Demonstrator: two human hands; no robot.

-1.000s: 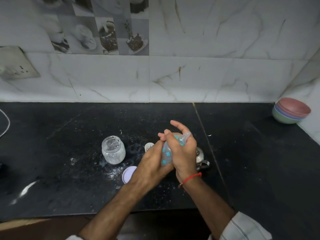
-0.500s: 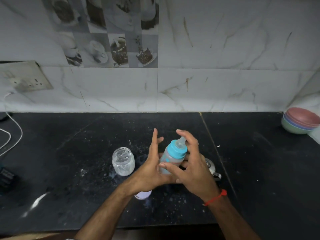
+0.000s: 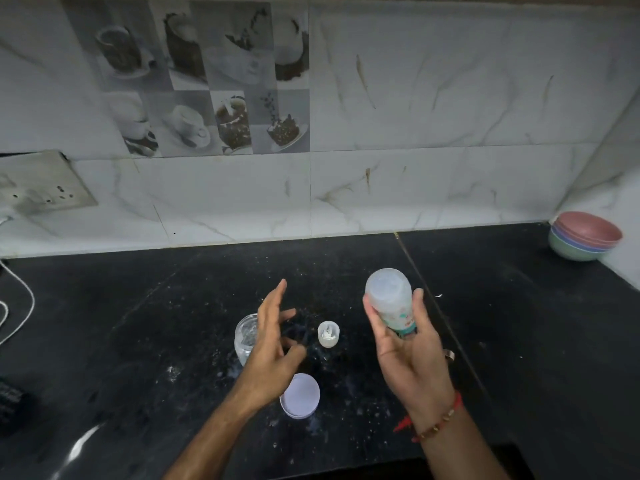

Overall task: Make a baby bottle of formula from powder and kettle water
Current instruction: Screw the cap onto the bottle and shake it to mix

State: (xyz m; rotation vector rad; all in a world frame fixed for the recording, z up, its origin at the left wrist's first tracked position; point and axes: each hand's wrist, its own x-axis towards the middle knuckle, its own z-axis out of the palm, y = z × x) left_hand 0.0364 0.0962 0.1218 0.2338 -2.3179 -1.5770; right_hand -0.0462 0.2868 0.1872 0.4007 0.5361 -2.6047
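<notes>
My right hand (image 3: 408, 351) holds the baby bottle (image 3: 390, 301) upside down above the black counter (image 3: 173, 323), its round base pointing up and its teal collar hidden in my palm. My left hand (image 3: 273, 344) hovers apart from it with fingers spread, holding nothing. Behind my left hand stands an open glass jar (image 3: 244, 337). A small white scoop cup with powder (image 3: 327, 335) stands between my hands. The jar's pale lid (image 3: 300, 395) lies flat near my left wrist. Part of a metal kettle handle (image 3: 449, 355) peeks out behind my right hand.
White powder is scattered over the counter around the jar. Stacked coloured bowls (image 3: 585, 239) sit at the back right corner. A wall socket (image 3: 41, 185) and white cable (image 3: 20, 306) are at the left, with a dark object (image 3: 10, 400) at the left edge.
Both hands were rolling the bottle between the palms. Now my left hand has let go and my right hand has moved right and turned the bottle upside down.
</notes>
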